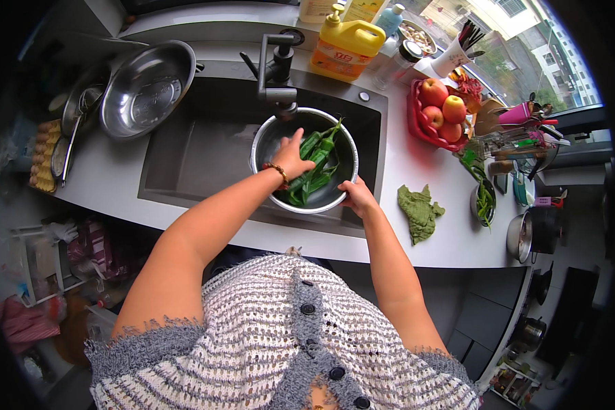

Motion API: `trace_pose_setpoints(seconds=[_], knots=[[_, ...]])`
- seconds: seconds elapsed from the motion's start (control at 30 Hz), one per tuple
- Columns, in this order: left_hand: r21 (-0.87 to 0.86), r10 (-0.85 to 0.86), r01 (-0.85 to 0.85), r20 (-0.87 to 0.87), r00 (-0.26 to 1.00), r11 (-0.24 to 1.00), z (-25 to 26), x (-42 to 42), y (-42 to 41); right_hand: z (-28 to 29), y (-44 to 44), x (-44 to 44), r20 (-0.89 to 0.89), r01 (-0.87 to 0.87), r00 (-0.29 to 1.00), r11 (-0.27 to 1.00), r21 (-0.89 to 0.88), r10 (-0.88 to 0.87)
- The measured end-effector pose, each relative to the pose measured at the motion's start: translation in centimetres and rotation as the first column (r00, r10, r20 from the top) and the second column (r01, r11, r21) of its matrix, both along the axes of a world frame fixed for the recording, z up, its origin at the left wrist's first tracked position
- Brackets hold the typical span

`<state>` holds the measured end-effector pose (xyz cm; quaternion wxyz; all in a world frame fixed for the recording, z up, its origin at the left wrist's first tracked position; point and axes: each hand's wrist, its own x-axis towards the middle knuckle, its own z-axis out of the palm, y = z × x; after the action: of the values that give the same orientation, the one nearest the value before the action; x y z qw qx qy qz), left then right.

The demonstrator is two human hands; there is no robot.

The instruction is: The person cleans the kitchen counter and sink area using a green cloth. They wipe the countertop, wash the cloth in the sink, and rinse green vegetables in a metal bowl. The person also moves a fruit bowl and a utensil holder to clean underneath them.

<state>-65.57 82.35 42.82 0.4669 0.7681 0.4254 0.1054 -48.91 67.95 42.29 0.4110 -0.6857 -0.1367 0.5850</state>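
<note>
A round metal bowl (263, 179) stands in the dark sink (184, 148) under the black faucet (281, 95). Several long green peppers (320, 156) lie inside it. My left hand (289, 156), with a beaded bracelet at the wrist, is over the bowl with its fingers spread, beside the peppers; whether it touches them is unclear. My right hand (357, 196) grips the bowl's rim at the lower right, thumb on top and the other fingers mostly hidden outside the wall.
Left of the sink are a large metal basin (148, 89), a whisk (74, 136) and an egg tray (45, 156). Behind stands a yellow detergent jug (346, 48). To the right are a red basket of apples (430, 134), a green cloth (419, 212) and a small bowl of green vegetables (484, 202).
</note>
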Motion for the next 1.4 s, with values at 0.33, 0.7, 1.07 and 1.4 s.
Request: trace_pose_setpoints(seconds=[0.33,0.7,1.07,1.4], knots=[[0.009,-0.237,0.239,-0.089,0.967,0.971,-1.2,-8.7,4.2,0.6,2.6,-5.7,0.002,-0.062,0.998,0.998,-0.009,0.062],[0.319,0.000,-0.061,0.188,0.982,0.946,6.5,-18.9,3.4,0.2,8.5,-14.1,-0.261,-0.222,0.938,0.974,0.049,0.227],[0.199,0.314,-0.381,0.298,0.901,0.903,9.4,-29.5,2.6,1.9,17.6,-31.4,-0.286,-0.638,0.694,0.748,0.183,0.661],[0.267,0.523,-0.641,0.399,0.753,0.719,7.7,-34.5,4.1,0.1,26.5,-41.6,-0.159,-0.688,0.663,0.680,0.252,0.731]])
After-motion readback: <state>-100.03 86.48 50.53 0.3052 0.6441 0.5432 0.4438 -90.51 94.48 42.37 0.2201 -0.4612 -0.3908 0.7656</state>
